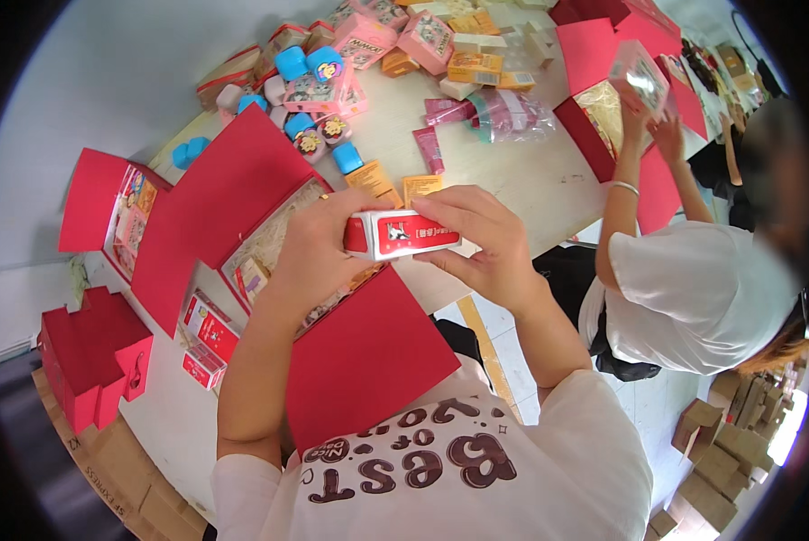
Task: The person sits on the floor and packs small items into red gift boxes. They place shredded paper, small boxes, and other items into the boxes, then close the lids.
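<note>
Both my hands grip a small red and white carton (409, 236), tilted so one printed side faces up. My left hand (319, 243) closes round its left end, while the fingers and thumb of my right hand (481, 239) pinch the right end. Below the carton lies an open red gift box (255, 180) with its flaps spread; pale shredded filler and small packages show inside, partly hidden by my left arm. Two more red and white cartons (208, 338) stand on the table to the left of that arm.
Pink boxes (365, 41), blue-lidded containers (292, 63), orange cartons (475, 68) and magenta tubes (429, 149) crowd the far table. Another filled red box (120, 212) and closed red boxes (93, 361) stand left. On the right, a co-worker (693, 279) holds a clear-fronted package (639, 77) above a red box.
</note>
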`<state>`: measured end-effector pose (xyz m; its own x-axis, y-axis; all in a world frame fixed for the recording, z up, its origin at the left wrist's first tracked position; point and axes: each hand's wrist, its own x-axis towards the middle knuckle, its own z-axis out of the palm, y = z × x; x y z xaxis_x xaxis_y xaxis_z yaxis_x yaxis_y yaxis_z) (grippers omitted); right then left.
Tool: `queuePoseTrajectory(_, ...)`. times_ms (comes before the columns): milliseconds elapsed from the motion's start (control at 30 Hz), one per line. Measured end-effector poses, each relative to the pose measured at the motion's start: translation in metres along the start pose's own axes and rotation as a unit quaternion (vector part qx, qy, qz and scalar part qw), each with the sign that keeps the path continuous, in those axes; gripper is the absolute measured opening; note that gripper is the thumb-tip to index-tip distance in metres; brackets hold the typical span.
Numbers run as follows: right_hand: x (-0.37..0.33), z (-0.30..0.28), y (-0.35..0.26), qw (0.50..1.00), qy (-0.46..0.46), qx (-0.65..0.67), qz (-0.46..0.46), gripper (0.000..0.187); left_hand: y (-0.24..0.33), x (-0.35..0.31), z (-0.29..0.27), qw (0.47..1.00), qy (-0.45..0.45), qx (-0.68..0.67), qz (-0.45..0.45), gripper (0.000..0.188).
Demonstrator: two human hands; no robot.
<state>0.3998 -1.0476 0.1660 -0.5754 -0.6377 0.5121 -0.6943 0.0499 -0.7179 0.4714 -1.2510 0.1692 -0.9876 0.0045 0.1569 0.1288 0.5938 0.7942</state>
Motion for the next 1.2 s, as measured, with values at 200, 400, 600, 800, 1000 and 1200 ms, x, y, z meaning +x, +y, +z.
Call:
queuePoseTrajectory(200, -0.009, 0.041, -0.005, 0.972, -0.031, 0.096, 0.211, 0.044, -0.012, -0.032, 0.009, 0.996, 0.071, 0.025, -0.056, 0.104)
queuePoseTrajectory(400, -0.032, 0.075, -0.012, 0.966, 0.022, 0.082, 0.245, 0.046, -0.02, -0.061, 0.048, 0.972, 0.172, 0.155, -0.029, 0.11)
queuePoseTrajectory(600, -0.028, 0.064, -0.026, 0.986, -0.01, 0.072, 0.15, 0.044, -0.039, -0.08, 0.051, 0.973, 0.231, -0.024, 0.018, 0.093)
queuePoseTrajectory(800, -0.031, 0.068, -0.038, 0.995, 0.024, 0.03, 0.089, 0.044, -0.036, -0.078, 0.049, 0.905, 0.293, 0.259, 0.168, 0.07)
queuePoseTrajectory(1000, -0.027, 0.066, -0.05, 0.995, 0.046, 0.036, 0.086, 0.05, -0.036, -0.081, 0.046, 0.87, 0.306, 0.322, 0.215, 0.054)
queuePoseTrajectory(1200, -0.027, 0.064, -0.05, 0.996, 0.029, 0.031, 0.077, 0.048, -0.036, -0.083, 0.052, 0.858, 0.329, 0.324, 0.225, 0.054)
